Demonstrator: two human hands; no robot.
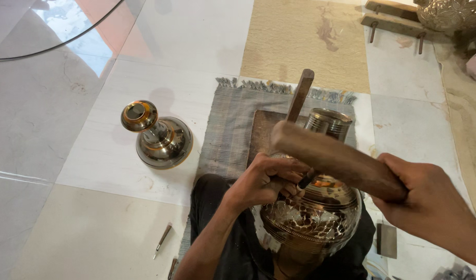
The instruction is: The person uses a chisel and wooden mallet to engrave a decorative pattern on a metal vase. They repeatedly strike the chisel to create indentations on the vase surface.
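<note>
Two hands at work on one brass vase (310,212), which lies in the person's lap at near centre, just in front of a grey fringed mat (232,129). Left hand (266,181) is curled tight around a thin chisel (299,98), tip pressed to the vase shoulder, wooden top slanting up and far. Right hand (429,207) is closed around the handle of a wooden mallet (331,158), its head hanging over the chisel.

Step in hand looks like chasing the pattern into the vase's belly, mid-way through; part of the belly already shows cut pattern. Next strike calls for a square hit on the chisel top while the left hand keeps the tip from skidding on the curved metal.

Vase long axis runs near-to-far, neck (328,122) pointing far and slightly right, round belly toward the person. Mallet's long axis runs left-right, handle right.

Second brass vessel (157,137) stands upright on the tile floor (93,155) to the left, well apart. Spare small tool (162,240) lies near left on the floor.
</note>
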